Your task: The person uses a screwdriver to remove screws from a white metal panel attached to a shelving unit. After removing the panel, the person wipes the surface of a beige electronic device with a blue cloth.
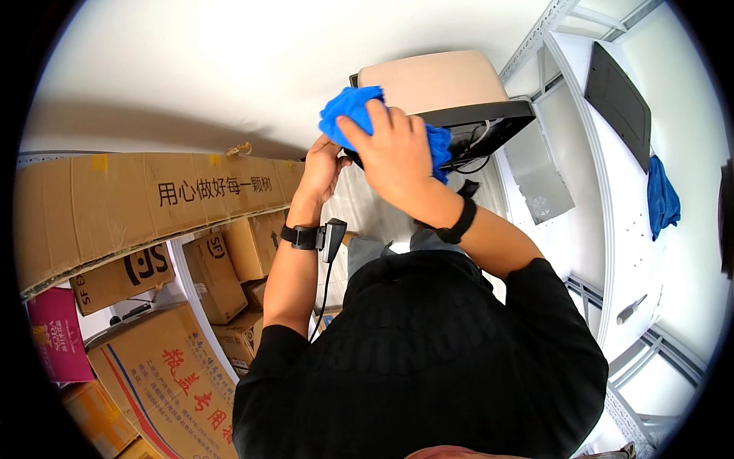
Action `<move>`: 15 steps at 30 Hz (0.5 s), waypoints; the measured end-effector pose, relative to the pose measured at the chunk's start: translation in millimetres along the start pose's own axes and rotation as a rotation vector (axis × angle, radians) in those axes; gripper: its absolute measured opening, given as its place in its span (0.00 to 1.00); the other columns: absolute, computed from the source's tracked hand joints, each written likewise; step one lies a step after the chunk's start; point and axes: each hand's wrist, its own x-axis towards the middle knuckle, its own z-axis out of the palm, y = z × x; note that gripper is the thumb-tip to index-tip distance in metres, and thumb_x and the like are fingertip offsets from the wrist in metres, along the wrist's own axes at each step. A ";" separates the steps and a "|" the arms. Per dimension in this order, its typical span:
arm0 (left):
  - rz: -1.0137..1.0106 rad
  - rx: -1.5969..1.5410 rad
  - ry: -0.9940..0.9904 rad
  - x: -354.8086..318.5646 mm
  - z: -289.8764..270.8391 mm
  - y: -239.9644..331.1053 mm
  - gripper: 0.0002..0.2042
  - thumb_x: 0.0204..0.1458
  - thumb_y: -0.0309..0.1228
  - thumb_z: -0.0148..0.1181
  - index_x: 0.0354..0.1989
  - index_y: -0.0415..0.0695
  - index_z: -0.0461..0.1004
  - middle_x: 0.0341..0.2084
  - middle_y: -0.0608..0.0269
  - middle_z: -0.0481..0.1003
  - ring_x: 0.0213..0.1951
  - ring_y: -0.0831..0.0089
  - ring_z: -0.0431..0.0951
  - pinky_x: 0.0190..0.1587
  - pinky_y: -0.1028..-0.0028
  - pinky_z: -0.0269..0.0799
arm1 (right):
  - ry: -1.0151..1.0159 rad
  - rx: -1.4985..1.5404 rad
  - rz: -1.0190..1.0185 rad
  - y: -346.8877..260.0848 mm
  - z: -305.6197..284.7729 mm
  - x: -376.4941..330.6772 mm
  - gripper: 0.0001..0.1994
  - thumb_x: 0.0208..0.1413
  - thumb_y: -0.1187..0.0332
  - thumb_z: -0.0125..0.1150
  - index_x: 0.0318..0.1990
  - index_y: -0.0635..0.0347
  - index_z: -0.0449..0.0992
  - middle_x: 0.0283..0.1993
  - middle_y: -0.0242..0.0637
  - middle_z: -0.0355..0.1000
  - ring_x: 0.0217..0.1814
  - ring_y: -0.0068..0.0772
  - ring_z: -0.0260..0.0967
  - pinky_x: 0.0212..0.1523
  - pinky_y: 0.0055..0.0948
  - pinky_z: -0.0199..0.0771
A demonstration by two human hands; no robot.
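Note:
A crumpled blue cloth (348, 109) lies over the near left part of a beige box-shaped case (436, 76) with a black rim. My right hand (394, 149) presses on the cloth from above, fingers bent into it. Part of the cloth hangs out to the right of that hand. At the left corner of the case, my left hand (325, 170) has its fingers curled about the edge, partly under the cloth. The near side of the case looks dark and glossy, with a pale cable and a black cable showing there.
A long cardboard box (153, 191) lies across the left, above shelves with several cartons (214, 275). Beside the case stands a grey metal panel (539, 176). The white shelf (627, 252) at right bears a black panel (619, 107), another blue cloth (662, 199) and a screwdriver-like tool (631, 310).

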 end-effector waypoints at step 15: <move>0.368 0.248 -0.132 -4.9 -2.3 -18.1 0.16 0.62 0.40 0.49 0.44 0.37 0.71 0.29 0.67 0.71 0.28 0.80 0.67 0.32 0.79 0.66 | -0.052 0.084 0.127 91.9 -54.0 -24.8 0.27 0.36 0.75 0.63 0.50 0.41 0.76 0.50 0.41 0.67 0.49 0.47 0.67 0.45 0.41 0.66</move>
